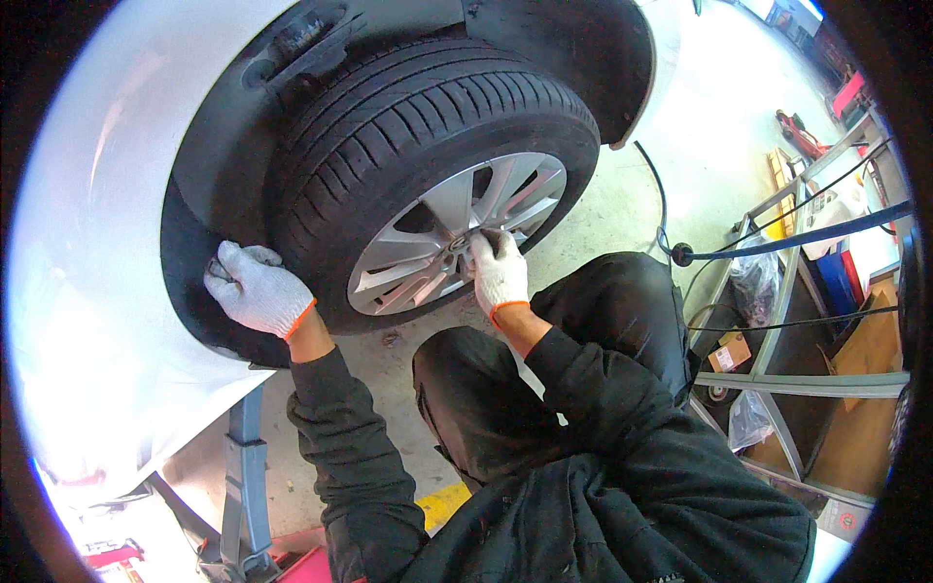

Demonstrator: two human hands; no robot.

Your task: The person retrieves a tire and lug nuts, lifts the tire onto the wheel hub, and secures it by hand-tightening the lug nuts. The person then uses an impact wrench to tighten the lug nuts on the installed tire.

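A car wheel with a black tyre (408,107) and silver alloy rim (389,251) sits in the wheel arch of a white car. My right hand (502,277), in a white knitted glove with an orange cuff, touches the middle of the rim. Its fingers are pinched together beside the centre cap (459,243); whatever they grip there is hidden. Left of the tyre, my left hand (258,289), gloved the same way, is in front of the black arch liner (190,257). Its fingers are curled inward, and I cannot make out what they hold.
A grey-blue lift arm post (246,476) stands under the car at lower left. To the right is a metal-framed rack (826,387) with boxes and plastic bags, crossed by a blue hose (807,238) and black cables. A red floor jack (799,134) lies farther back.
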